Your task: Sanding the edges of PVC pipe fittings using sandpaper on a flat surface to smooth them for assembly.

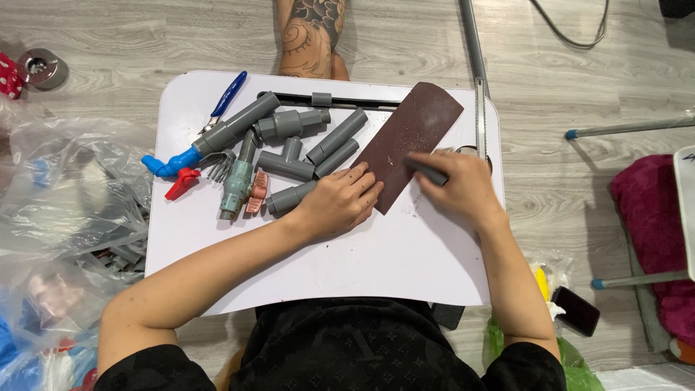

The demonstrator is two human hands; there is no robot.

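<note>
A: Entry, head view. I log the left hand [339,201] flat on the near end of the sandpaper sheet [411,141], fingers spread and pressing, nothing gripped. The right hand [463,188] is closed around a short grey pipe piece [427,174], which lies against the sheet's right edge, on the white table [405,261].

B: How would you rate the handling?

A: The sheet looks thin and limp, likely to skate on the smooth table unless pinned, so a flat palm near its end seems the right hold. The pipe piece I judge light, rigid and a bit slick (plastic, by its look); a wrap of the fingers around its middle suits it better than a pinch at the tip.

B: Anything close by?

A: Just left of the left hand, a cluster of grey pipe fittings [304,145], touching one another. Further left: a blue valve [170,163], a red handle [181,183] and blue-handled pliers [224,101]. Fine dust specks lie on the sheet and the table beside it. A metal ruler [480,116] runs along the table's right edge.
</note>
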